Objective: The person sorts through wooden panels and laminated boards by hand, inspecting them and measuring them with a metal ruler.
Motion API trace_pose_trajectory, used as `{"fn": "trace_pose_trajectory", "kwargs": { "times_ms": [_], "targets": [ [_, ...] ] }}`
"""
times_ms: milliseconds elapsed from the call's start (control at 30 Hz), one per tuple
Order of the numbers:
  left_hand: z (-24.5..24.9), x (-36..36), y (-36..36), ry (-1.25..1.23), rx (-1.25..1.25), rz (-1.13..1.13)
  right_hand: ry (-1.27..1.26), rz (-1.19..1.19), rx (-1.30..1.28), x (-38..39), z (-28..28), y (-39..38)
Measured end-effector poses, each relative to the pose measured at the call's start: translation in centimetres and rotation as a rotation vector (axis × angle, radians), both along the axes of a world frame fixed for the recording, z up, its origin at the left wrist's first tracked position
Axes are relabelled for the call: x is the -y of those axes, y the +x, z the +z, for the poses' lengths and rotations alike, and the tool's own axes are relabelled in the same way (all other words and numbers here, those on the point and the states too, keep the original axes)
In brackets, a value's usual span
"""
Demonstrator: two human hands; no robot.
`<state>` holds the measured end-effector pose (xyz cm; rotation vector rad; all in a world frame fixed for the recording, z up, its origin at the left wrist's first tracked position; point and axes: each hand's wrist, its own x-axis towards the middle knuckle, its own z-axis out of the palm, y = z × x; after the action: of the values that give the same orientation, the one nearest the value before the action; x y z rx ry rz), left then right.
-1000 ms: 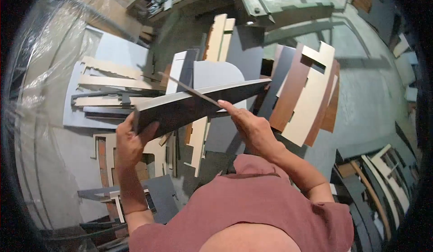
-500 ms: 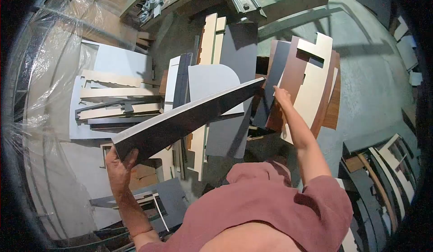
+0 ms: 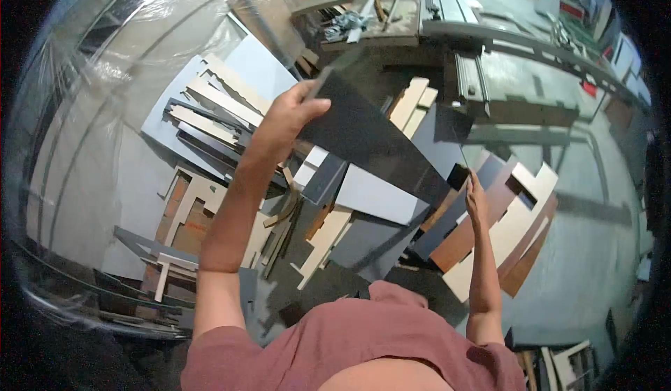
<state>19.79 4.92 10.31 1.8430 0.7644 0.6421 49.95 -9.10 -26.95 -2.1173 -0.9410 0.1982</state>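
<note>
A long dark board (image 3: 370, 129) slants across the middle of the view, raised above the loose panels. My left hand (image 3: 293, 111) is closed around its upper left end, thumb lying across the dark face. Beyond the board's lower right end, my right hand (image 3: 476, 194) is raised with its fingers stretched upward. Whether those fingertips touch the board or a panel edge is too blurred to make out. Just under that hand lie brown panels (image 3: 454, 248) and a cream notched panel (image 3: 537, 185). A pale grey panel (image 3: 381, 194) shows below the dark board.
Several cream strips and offcuts (image 3: 227, 103) lie on a white sheet to the left, near clear plastic film (image 3: 161, 24). A machine with a metal rail (image 3: 472, 83) stands at the back right. Cream strips (image 3: 325, 233) and grey sheets (image 3: 374, 244) lie in front of me.
My left hand has risen and swung forward, tipping the dark board so its left end is higher and its broad face shows. The whole view has also turned.
</note>
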Motion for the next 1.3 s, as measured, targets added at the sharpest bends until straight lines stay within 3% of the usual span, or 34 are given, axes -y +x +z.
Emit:
{"fn": "trace_pose_trajectory", "kwargs": {
  "times_ms": [33, 100, 200, 233, 267, 300, 433, 567, 667, 767, 833, 1067, 1133, 1167, 1200, 1267, 1300],
  "targets": [
    [-1.1, -0.1, 0.0, 0.009, 0.031, 0.006, 0.105, 0.012, 0.016, 0.5, 4.0, -0.6],
    [-3.5, -0.3, 0.2, 0.085, 0.407, -0.105, 0.123, 0.028, -0.038, 1.0, 10.7, -1.3],
    [-6.1, -0.8, 3.2, 0.152, 0.582, 0.013, 0.080, 0.071, -0.188, 2.4, 19.4, -4.2],
    [-6.4, -1.8, 3.9, 0.152, 0.601, 0.011, 0.285, 0.181, -0.028, 2.6, 21.6, -5.5],
    [-6.2, -2.8, 4.6, 0.247, 0.450, 0.150, 0.493, 0.292, 0.133, 2.7, 23.9, -6.8],
    [-6.6, -3.3, 4.8, 0.335, 0.294, 0.289, 0.494, 0.291, 0.149, 3.2, 26.0, -8.0],
    [-6.9, -3.0, 5.5, 0.411, 0.477, 0.242, 0.272, 0.444, 0.735, 3.6, 33.3, -11.0],
    [-7.1, -2.5, 5.3, 0.378, 0.382, 0.266, 0.145, 0.489, 0.948, 2.8, 34.3, -10.7],
    [-7.1, -1.7, 4.9, 0.554, 0.448, 0.316, 0.079, 0.488, 1.008, 2.7, 35.1, -10.4],
    [-7.0, -1.3, 3.9, 0.594, 0.409, 0.283, 0.178, 0.493, 1.106, 2.7, 35.9, -10.5],
    [-7.6, -1.7, 3.6, 0.402, 0.448, 0.226, 0.199, 0.493, 1.165, 2.5, 36.0, -10.2],
    [-6.8, 0.4, 2.4, 0.477, 0.368, 0.198, 0.169, 0.480, 1.049, 0.7, 36.1, -6.7],
    [-7.0, 1.1, 2.4, 0.407, 0.497, 0.165, -0.134, 0.268, 1.112, -0.5, 35.2, -3.1],
    [-6.6, 1.4, 1.9, 0.410, 0.317, 0.145, -0.010, 0.286, 0.927, -0.5, 33.9, -1.6],
    [-6.5, 1.6, 2.1, 0.409, 0.312, 0.139, -0.012, 0.282, 0.920, -0.2, 32.8, -1.2],
    [-6.2, 1.6, 2.8, 1.067, 0.425, 0.203, 0.013, 0.227, 0.633, 0.5, 30.2, -0.7],
    [-6.0, 1.5, 3.0, 1.067, 0.417, 0.196, 0.204, 0.314, 0.546, 1.0, 27.7, 0.3]
  ]
}}
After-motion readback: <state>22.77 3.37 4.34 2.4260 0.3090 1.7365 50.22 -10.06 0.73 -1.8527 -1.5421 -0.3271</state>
